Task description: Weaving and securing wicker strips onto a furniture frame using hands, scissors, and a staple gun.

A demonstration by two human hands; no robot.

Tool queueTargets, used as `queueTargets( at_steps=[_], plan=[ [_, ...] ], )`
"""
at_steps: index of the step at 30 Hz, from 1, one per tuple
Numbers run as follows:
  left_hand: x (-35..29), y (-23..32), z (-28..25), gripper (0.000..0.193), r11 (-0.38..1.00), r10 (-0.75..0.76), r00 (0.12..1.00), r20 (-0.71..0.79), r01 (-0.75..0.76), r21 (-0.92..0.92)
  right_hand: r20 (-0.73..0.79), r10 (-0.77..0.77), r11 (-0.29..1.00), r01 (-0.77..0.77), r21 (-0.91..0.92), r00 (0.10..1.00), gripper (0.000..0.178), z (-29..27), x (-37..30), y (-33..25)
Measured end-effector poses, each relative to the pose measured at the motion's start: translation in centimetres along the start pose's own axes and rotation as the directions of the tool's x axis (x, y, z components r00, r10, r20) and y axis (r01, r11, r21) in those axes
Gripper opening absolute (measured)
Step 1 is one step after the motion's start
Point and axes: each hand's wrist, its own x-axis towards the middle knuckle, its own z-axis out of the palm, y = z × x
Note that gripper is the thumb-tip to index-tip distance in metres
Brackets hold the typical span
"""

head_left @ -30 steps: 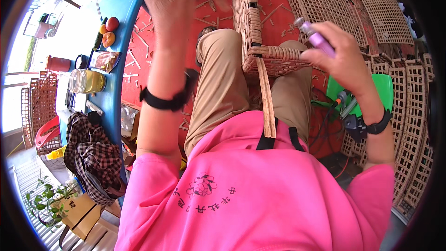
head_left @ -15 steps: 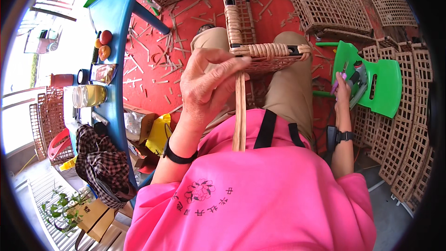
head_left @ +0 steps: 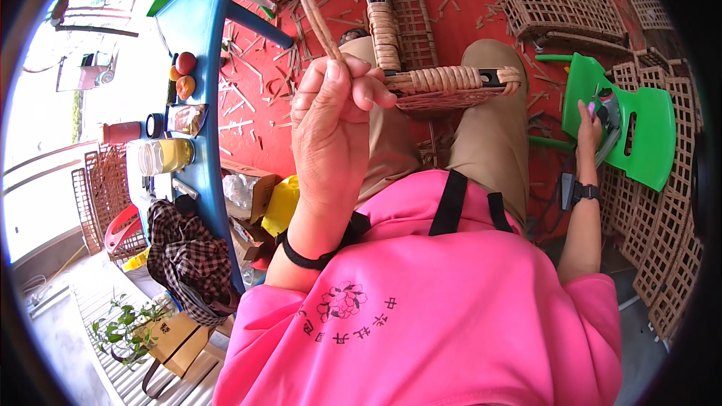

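Observation:
My left hand (head_left: 331,120) is raised in front of my chest, pinching a flat pale cane strip (head_left: 316,11) that points up and away. Beside its fingertips, on my thighs, rests a wicker piece (head_left: 447,81) whose dark frame bars are wrapped in cane, with gaps of bare frame showing. Far off to the right, my right hand (head_left: 589,131) is at the green chair (head_left: 639,131). Its fingers are around a small purple-handled tool (head_left: 592,110), mostly hidden by the hand. Touching close by on the chair is a grey and black tool with a red part (head_left: 609,105).
To the left stands a blue table (head_left: 199,53) with fruit, a jar of yellow liquid (head_left: 167,156) and small items. A checked cloth (head_left: 188,256) hangs at its edge. Woven panels (head_left: 553,0) lie ahead and stand at right. Cane scraps litter the red floor (head_left: 259,116).
The cane strip, which hung down from the frame, now points up in my left hand, which has come away from the frame. My right hand has reached farther onto the green chair.

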Motion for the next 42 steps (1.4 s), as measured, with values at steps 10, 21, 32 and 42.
queueTargets(
  at_steps=[10, 21, 32, 42],
  plan=[
    [0.7, 0.8, 1.2, 0.020, 0.914, 0.092, 0.994, -0.066, -0.058, 0.400, -0.095, -0.037, 0.689, -0.043, -0.723, 0.995, 0.083, 0.2, 4.3, 1.5],
    [4.8, -0.4, 0.4, 0.016, 0.580, 0.126, 0.991, 0.035, -0.102, 0.808, -0.133, -0.092, 0.620, -0.048, -0.783, 0.987, 0.084, 2.0, 7.3, 1.6],
    [5.6, -1.3, -1.8, 0.012, 0.911, -0.047, 0.999, -0.002, 0.044, 0.410, 0.664, -0.454, 0.729, -0.181, 0.660, 0.595, 0.070, -7.1, -16.3, -23.5],
    [7.3, -0.9, -3.1, 0.006, 0.941, -0.154, 0.985, 0.082, 0.121, 0.316, 0.962, -0.119, 0.987, -0.074, 0.142, 0.247, 0.045, -3.3, -26.2, -33.2]
  ],
)
